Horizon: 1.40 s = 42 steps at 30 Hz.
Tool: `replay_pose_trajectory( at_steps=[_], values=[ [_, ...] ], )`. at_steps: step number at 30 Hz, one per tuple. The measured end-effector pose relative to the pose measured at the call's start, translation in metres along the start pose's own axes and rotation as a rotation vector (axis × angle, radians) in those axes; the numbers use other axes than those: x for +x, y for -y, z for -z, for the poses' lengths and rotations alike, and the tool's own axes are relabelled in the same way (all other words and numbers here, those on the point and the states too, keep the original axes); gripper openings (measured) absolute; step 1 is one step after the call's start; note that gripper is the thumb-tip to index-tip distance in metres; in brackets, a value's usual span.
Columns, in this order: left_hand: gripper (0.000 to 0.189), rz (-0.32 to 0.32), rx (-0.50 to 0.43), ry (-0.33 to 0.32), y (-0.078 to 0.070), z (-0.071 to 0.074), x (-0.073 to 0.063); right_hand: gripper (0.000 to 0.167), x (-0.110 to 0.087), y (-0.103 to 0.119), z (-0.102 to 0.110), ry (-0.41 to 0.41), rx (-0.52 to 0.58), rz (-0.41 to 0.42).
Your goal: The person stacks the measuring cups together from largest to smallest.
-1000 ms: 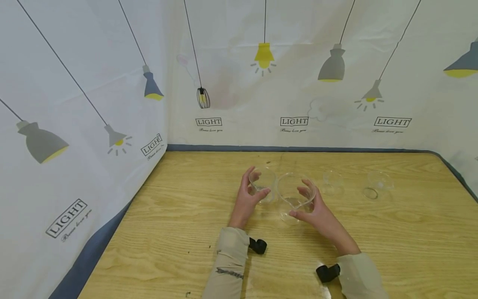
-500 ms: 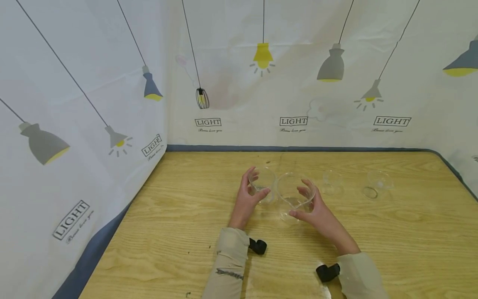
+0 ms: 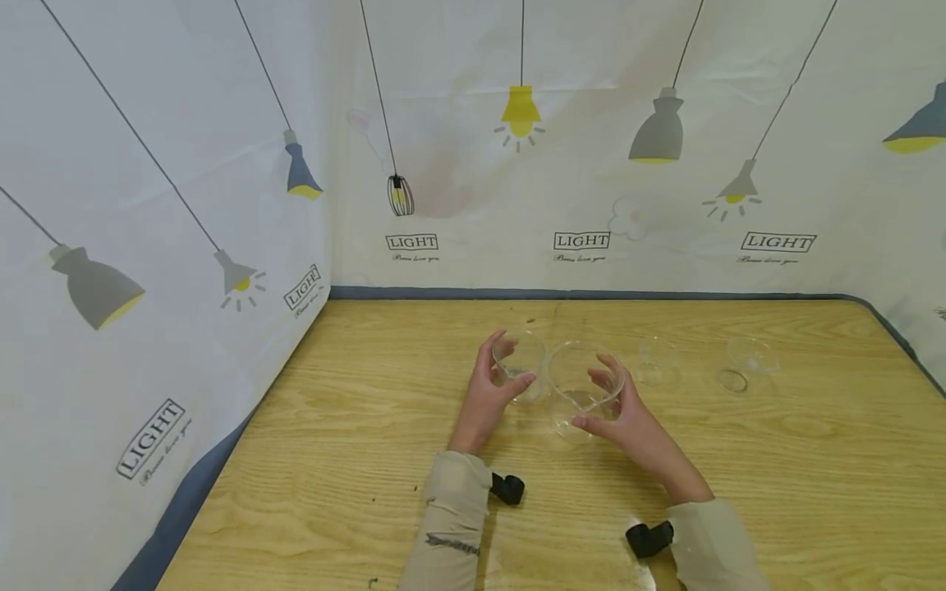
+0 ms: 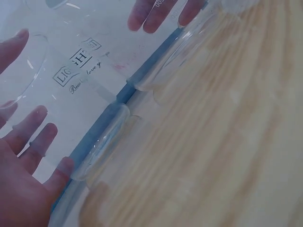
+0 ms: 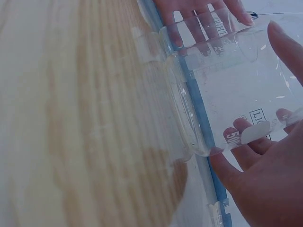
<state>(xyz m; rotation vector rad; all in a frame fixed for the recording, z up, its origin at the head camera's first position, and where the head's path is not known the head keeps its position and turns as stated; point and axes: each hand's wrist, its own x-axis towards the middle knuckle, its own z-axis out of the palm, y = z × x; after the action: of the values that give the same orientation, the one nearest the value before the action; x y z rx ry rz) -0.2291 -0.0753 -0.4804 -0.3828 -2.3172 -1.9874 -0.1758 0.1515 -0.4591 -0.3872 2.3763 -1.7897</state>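
Observation:
In the head view, two clear glass beakers stand side by side on the wooden table. My left hand (image 3: 484, 402) grips the smaller beaker (image 3: 521, 351), thumb at the near side and fingers round the left. The larger beaker (image 3: 579, 382), its pouring lip facing me, is held by my right hand (image 3: 641, 431) with the thumb in front and fingers behind. White markings show on the larger beaker (image 5: 232, 137) in the right wrist view. Through the glass, the fingers (image 4: 45, 137) of my left hand show in the left wrist view.
Right of the hands stand two more clear glass vessels, a small one (image 3: 658, 359) and one with a dark base ring (image 3: 750, 355). Printed cloth (image 3: 473, 271) encloses the wooden table (image 3: 355, 386) at the back and sides. Black wrist cameras (image 3: 650, 540) stick out from both sleeves.
Both hands keep their hold on the two beakers, which stay in place. The left forearm shifts very slightly left, and the left cloth wall moves a little to the right.

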Motion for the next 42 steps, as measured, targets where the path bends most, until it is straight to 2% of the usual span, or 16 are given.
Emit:
replay_pose_trajectory(
  at_steps=[7, 11, 19, 22, 24, 29, 33, 38, 42],
  values=[
    [0.074, 0.02, 0.028, 0.03, -0.003, 0.004, -0.001, 0.089, -0.001, 0.0, -0.002, 0.0, 0.006, 0.006],
    [0.073, 0.01, 0.06, 0.043, -0.004, 0.005, -0.001, 0.089, -0.002, 0.003, -0.002, 0.005, 0.02, 0.007],
    [0.07, 0.003, 0.061, 0.039, -0.008, 0.007, -0.003, 0.091, -0.002, 0.002, -0.003, 0.014, 0.027, -0.002],
    [0.069, -0.001, 0.039, 0.033, -0.016, 0.009, -0.003, 0.09, -0.003, 0.002, -0.004, 0.009, 0.02, 0.006],
    [0.068, -0.007, 0.019, 0.034, -0.026, 0.011, -0.004, 0.09, -0.003, 0.001, -0.005, 0.005, 0.015, 0.013],
    [0.069, -0.037, 0.049, 0.025, -0.057, 0.016, -0.01, 0.089, -0.002, -0.003, -0.005, -0.002, 0.011, 0.023],
    [0.071, -0.057, 0.077, 0.003, -0.073, 0.02, -0.012, 0.089, 0.0, -0.006, -0.005, -0.002, 0.011, 0.016],
    [0.071, -0.067, 0.096, -0.004, -0.083, 0.023, -0.012, 0.089, -0.001, -0.003, -0.006, -0.009, 0.001, 0.01],
    [0.072, -0.086, 0.121, -0.015, -0.07, 0.023, -0.007, 0.089, -0.001, -0.003, -0.007, -0.016, -0.001, 0.015]
  ],
)
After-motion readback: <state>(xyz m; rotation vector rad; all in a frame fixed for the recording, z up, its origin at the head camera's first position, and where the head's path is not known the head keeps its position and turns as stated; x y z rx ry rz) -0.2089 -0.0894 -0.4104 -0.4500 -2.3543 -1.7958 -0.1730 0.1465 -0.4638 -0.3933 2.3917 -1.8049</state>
